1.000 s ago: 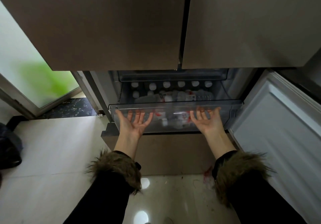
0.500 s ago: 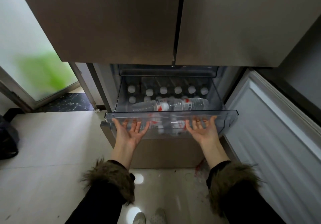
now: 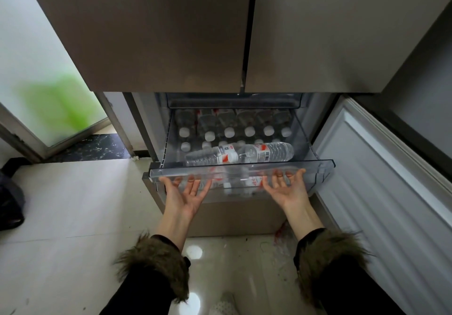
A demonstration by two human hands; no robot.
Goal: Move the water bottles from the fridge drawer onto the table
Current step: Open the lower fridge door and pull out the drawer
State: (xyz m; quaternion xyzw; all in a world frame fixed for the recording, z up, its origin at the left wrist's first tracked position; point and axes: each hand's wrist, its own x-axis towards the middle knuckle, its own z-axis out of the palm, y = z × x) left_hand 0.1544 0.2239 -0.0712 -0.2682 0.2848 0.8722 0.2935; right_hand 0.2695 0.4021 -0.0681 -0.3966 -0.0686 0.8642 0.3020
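Both hands are palm-up under the front lip of the clear fridge drawer (image 3: 318, 165), fingertips hooked behind the rim. The left hand (image 3: 187, 196) sits around 7 o'clock of the drawer front, the right hand (image 3: 286, 190) around 5 o'clock. Fingers are fairly spread, gripping only the drawer edge. The water bottles (image 3: 249, 131) lie in rows inside with their white caps facing the camera, plus two loose bottles (image 3: 266, 152) lying sideways on top near the front. Fur-trimmed cuffs (image 3: 156, 263) are on both sleeves, and the white fridge door (image 3: 381, 180) hangs open at 3 o'clock.
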